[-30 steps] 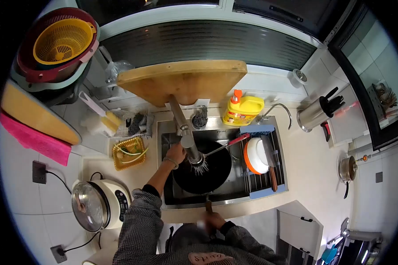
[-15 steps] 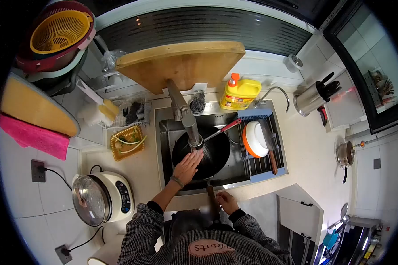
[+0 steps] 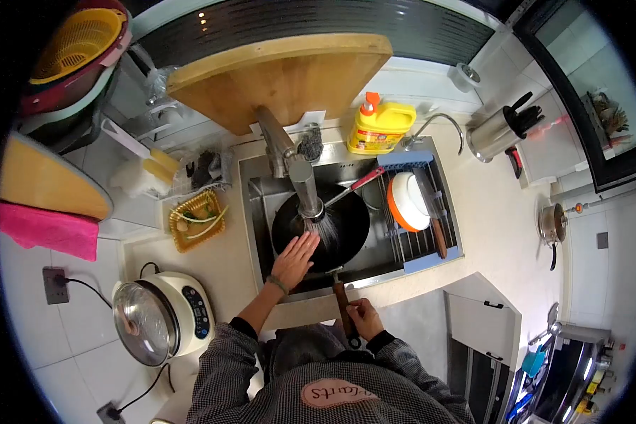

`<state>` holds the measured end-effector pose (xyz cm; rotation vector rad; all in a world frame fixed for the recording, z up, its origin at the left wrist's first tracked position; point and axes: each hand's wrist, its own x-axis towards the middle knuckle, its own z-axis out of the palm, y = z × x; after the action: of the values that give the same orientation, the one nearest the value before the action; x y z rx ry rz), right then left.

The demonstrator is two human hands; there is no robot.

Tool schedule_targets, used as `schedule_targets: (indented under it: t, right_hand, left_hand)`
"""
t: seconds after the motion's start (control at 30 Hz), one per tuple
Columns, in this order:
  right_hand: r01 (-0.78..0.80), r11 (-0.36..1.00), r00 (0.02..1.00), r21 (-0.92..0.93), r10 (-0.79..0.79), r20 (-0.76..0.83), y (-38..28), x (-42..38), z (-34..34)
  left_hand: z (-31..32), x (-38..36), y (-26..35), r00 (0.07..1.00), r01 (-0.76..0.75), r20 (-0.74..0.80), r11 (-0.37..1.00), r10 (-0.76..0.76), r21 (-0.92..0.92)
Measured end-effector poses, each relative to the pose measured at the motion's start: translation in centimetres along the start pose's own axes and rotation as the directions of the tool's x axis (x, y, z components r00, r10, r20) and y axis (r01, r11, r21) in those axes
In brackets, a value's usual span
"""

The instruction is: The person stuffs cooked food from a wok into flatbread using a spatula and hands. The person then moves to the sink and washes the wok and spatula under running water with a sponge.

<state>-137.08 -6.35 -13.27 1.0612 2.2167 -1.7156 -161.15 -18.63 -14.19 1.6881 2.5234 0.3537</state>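
Observation:
Water sprays from the faucet into a black wok in the sink. My left hand is stretched flat over the wok's left side, its fingertips at the edge of the spray and holding nothing. The wok's wooden handle sticks out over the counter's front edge. On the handle's right side, my right hand is closed, thumb and fingers gripping it. A brush-like utensil with a red handle leans from the wok toward the sink's back right.
A blue-ended drying rack carries a white and orange bowl and a knife. A yellow detergent bottle and a wooden cutting board stand behind the sink. An electric cooker and a yellow basket sit left.
My left hand has drawn back slightly from the faucet head. The right hand has closed on the wok's handle, which now shows more clearly. The camera view has shifted a little.

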Motion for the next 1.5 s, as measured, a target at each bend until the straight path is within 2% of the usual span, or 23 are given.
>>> schedule_targets:
  t: [0.1,0.17,0.23,0.27,0.3,0.33,0.4,0.43,0.47,0.53,0.6,0.67,0.77,0.87,0.9,0.97,1.0,1.03,1.07,1.13,1.2,1.33,1.5]
  right_hand:
    - [0.002,0.999,1.000,0.044,-0.001,-0.021,-0.6,-0.3,0.3]
    - [0.038,0.987,0.999,-0.155,-0.037,0.015,-2.2,-0.2,-0.5]
    - [0.233,0.924,0.967,-0.304,-0.253,-0.027,-1.3,2.2,-1.4]
    - [0.207,0.874,0.953,-0.439,-0.281,-0.110,-2.6,3.8,-2.2]
    - [0.294,0.876,0.920,-0.382,-0.368,-0.137,-3.7,5.6,-3.3]
    - [0.319,0.803,0.886,-0.503,-0.441,-0.142,-4.6,8.1,-4.0]
    - [0.371,0.753,0.852,-0.544,-0.509,-0.123,-8.1,13.0,-5.4]
    - [0.409,0.652,0.793,-0.639,-0.600,-0.104,-9.1,15.8,-5.8]
    - [0.437,0.534,0.723,-0.724,-0.687,-0.071,-9.6,19.0,-6.1]
    - [0.322,0.308,0.748,-0.895,-0.663,0.041,-9.6,24.9,-6.7]
    - [0.122,-0.081,0.802,-0.989,-0.579,0.146,-9.5,29.6,-7.3]
    - [0.108,-0.220,0.903,-0.969,-0.387,0.188,-10.0,31.7,-7.9]
    - [0.213,-0.316,0.815,-0.925,-0.465,0.346,-9.4,33.3,-8.4]
    - [0.389,-0.248,0.791,-0.887,-0.404,0.460,-9.4,32.0,-8.6]
    - [0.346,-0.432,0.663,-0.833,-0.515,0.543,-9.1,30.5,-8.9]
    - [0.421,-0.156,0.716,-0.893,-0.548,0.433,-9.9,25.3,-8.6]
    - [0.422,-0.116,0.665,-0.899,-0.634,0.394,-9.3,22.5,-8.9]
    - [0.386,-0.096,0.735,-0.918,-0.569,0.369,-10.4,18.9,-9.5]
    - [0.408,0.061,0.762,-0.911,-0.573,0.302,-8.3,17.0,-10.3]
    - [0.394,0.229,0.798,-0.890,-0.565,0.207,-6.2,12.8,-12.0]
    - [0.352,0.447,0.858,-0.823,-0.504,0.093,-5.3,8.2,-13.0]
    - [0.233,0.635,0.929,-0.736,-0.369,-0.024,-2.6,2.6,-13.3]
    - [0.080,0.880,0.982,-0.468,-0.149,-0.113,-2.6,0.0,-10.9]
  left_hand:
    - [1.2,0.3,-0.8,1.000,-0.028,-0.015,0.998,0.027,-0.065]
    - [1.8,0.8,-1.1,0.998,0.011,-0.057,0.973,-0.025,-0.230]
    - [2.3,1.5,-1.1,0.992,0.050,-0.084,0.918,-0.090,-0.394]
    - [2.4,2.2,-1.2,0.978,0.131,-0.056,0.802,-0.200,-0.583]
    - [2.6,2.8,-1.4,0.953,0.198,-0.007,0.642,-0.302,-0.741]
    - [2.9,3.2,-1.5,0.953,0.200,-0.005,0.640,-0.303,-0.742]
    - [3.7,3.8,-1.8,0.894,0.285,0.090,0.404,-0.438,-0.869]
    - [4.2,4.4,-1.6,0.882,0.110,-0.029,0.265,-0.471,-0.958]
    - [4.6,4.8,-1.9,0.877,0.107,-0.036,0.267,-0.480,-0.958]
    - [5.2,5.1,-2.6,0.778,0.222,0.242,-0.106,-0.580,-0.969]
    - [3.5,6.0,-2.7,0.722,0.355,0.347,-0.110,-0.598,-0.928]
    - [3.0,6.3,-3.0,0.535,0.526,0.584,-0.301,-0.610,-0.796]
    - [4.6,4.9,-3.5,0.580,0.460,0.645,-0.454,-0.497,-0.763]
    - [4.7,4.1,-3.4,0.608,0.439,0.674,-0.530,-0.419,-0.726]
    - [5.8,3.4,-3.6,0.614,0.397,0.659,-0.552,-0.434,-0.733]
    - [6.4,2.3,-3.4,0.617,0.351,0.645,-0.575,-0.451,-0.739]
    - [6.4,2.0,-3.2,0.591,0.394,0.614,-0.476,-0.524,-0.786]
    - [6.3,1.6,-3.0,0.568,0.439,0.572,-0.371,-0.591,-0.819]
    - [6.6,1.0,-3.0,0.573,0.436,0.570,-0.370,-0.589,-0.820]
    - [7.7,-0.5,-3.4,0.646,0.489,0.415,-0.070,-0.640,-0.870]
    - [7.0,-0.9,-3.5,0.635,0.484,0.411,-0.077,-0.654,-0.871]
    - [7.6,-2.4,-4.6,0.630,0.376,0.400,-0.189,-0.665,-0.907]
    - [5.5,-2.4,-4.1,0.622,0.464,0.358,-0.040,-0.697,-0.885]
